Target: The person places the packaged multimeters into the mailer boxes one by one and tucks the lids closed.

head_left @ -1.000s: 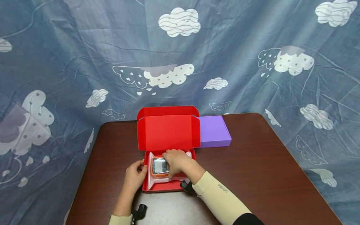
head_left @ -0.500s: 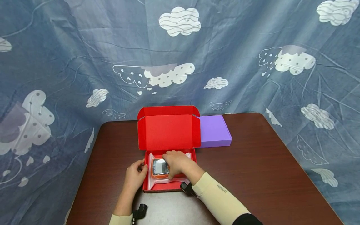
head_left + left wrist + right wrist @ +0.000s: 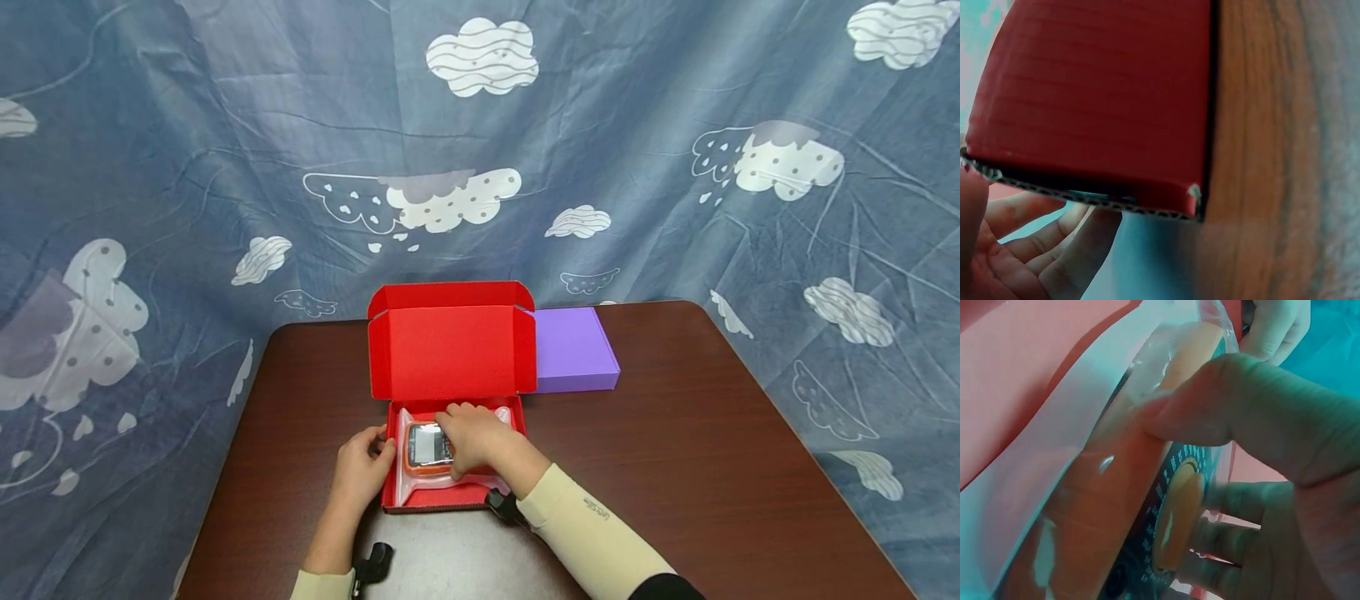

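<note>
An open red cardboard box [image 3: 453,354] stands on the table with its lid raised at the back. Inside lies an orange multimeter [image 3: 430,445] in a clear plastic bag, on a pinkish-white wrap [image 3: 416,484]. The right hand [image 3: 483,435] grips the multimeter from above. In the right wrist view, its thumb presses the orange side near the rotary dial [image 3: 1179,515], and its fingers reach round the far side. The left hand [image 3: 359,469] holds the box's left wall; the left wrist view shows its fingers [image 3: 1079,250] behind the red wall [image 3: 1094,94].
A closed purple box [image 3: 572,350] lies behind the red box to the right. The brown wooden table [image 3: 675,467] reaches back to a blue curtain [image 3: 637,108] printed with clouds. Both wrists carry a small black camera [image 3: 375,563].
</note>
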`<action>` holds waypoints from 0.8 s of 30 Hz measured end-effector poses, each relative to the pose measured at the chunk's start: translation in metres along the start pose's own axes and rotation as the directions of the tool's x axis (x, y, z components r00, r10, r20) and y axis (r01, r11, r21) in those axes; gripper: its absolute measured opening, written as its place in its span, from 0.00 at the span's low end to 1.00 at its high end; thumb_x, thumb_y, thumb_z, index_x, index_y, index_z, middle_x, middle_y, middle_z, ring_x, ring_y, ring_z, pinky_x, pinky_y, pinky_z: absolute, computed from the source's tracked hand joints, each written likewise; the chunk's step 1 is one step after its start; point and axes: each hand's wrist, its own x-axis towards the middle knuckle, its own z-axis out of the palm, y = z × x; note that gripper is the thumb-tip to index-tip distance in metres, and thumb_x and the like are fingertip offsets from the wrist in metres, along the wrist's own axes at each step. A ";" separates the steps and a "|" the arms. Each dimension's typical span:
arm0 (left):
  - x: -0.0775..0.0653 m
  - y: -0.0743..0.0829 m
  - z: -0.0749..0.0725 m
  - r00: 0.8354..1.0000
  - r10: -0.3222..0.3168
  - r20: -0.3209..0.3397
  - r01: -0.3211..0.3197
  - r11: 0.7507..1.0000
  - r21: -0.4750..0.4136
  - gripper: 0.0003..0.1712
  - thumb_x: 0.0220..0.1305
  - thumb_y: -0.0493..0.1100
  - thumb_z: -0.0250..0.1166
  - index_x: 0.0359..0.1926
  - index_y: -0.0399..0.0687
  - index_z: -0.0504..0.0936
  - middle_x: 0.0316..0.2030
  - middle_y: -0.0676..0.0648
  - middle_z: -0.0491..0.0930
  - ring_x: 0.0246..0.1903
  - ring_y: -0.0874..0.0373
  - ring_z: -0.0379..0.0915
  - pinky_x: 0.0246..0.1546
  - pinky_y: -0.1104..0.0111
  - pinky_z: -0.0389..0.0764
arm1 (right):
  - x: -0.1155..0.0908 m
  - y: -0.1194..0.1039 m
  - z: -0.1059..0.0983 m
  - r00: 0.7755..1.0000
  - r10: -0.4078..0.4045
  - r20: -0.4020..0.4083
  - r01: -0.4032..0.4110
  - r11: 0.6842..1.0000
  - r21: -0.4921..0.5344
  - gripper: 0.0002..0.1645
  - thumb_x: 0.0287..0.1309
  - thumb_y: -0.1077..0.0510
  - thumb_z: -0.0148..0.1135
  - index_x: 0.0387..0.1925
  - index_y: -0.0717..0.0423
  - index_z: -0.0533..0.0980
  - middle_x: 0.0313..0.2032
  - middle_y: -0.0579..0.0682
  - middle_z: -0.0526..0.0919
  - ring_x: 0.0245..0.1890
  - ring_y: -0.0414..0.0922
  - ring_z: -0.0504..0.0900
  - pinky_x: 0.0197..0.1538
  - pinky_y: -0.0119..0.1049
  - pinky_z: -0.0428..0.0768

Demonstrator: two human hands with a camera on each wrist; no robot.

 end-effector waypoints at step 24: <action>0.071 0.039 -0.053 0.993 -0.016 0.118 0.047 0.962 -0.269 0.49 0.73 0.43 0.62 0.81 0.36 0.42 0.79 0.34 0.46 0.76 0.34 0.45 0.69 0.43 0.60 | -0.056 0.079 -0.043 0.527 0.505 -0.684 0.079 0.772 0.630 0.41 0.57 0.65 0.57 0.73 0.65 0.62 0.69 0.62 0.68 0.68 0.59 0.68 0.66 0.61 0.68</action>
